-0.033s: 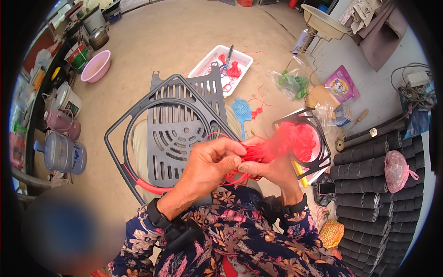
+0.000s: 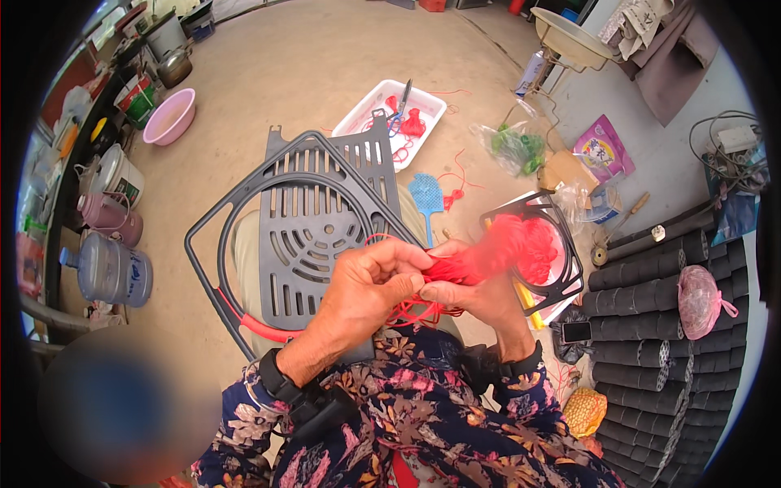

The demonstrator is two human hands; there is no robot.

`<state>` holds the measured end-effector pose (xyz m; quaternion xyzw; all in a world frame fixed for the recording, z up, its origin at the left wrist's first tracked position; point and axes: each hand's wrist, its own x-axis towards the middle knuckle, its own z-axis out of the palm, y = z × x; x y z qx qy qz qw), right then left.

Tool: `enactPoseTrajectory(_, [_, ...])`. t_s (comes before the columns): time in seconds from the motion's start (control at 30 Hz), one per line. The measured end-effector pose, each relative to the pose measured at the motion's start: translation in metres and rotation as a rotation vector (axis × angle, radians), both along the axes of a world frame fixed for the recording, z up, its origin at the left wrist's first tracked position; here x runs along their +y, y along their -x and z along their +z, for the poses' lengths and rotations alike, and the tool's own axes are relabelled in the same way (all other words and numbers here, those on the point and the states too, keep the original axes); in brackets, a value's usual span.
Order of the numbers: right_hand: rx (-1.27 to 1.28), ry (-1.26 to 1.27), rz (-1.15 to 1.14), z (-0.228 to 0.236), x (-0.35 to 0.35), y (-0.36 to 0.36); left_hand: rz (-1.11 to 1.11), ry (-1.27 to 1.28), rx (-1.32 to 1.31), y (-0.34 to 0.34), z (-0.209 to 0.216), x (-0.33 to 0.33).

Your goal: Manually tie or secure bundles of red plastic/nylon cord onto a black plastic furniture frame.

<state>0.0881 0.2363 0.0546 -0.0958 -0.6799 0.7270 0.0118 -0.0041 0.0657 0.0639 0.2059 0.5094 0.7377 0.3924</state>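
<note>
A thick bundle of red cord (image 2: 529,248) is gathered in front of my lap, partly blurred. My right hand (image 2: 488,305) is closed round its narrow end, thumb on top. My left hand (image 2: 366,281) pinches strands at that same end, its fingertips nearly meeting the right thumb. Loose red loops (image 2: 413,313) dangle below both hands. Across my knees lies a dark grey slotted plastic panel (image 2: 281,281), with a black angular frame (image 2: 210,244) holding a round ring resting over it. Red cord wrapping (image 2: 268,331) covers the frame's lower part, near my left wrist.
Ahead on the floor are a white tray (image 2: 366,116) with scissors (image 2: 400,106) and red cord, and a blue fly swatter (image 2: 426,195). Another black frame (image 2: 569,244) sits right. Dark rolls (image 2: 634,281) are stacked far right; a water jug (image 2: 114,272) lies left.
</note>
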Motion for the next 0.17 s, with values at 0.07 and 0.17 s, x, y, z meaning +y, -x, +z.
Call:
enactPoseTrajectory(0.07, [-0.028, -0.108, -0.028, -0.0055, 0.003, -0.0005, -0.005, -0.001, 0.015, 0.0024, -0.003, -0.0008])
enactPoseTrajectory(0.17, [-0.061, -0.11, -0.02, -0.008, 0.0038, 0.0001, 0.012, 0.003, -0.021, 0.0053, -0.0068, -0.0015])
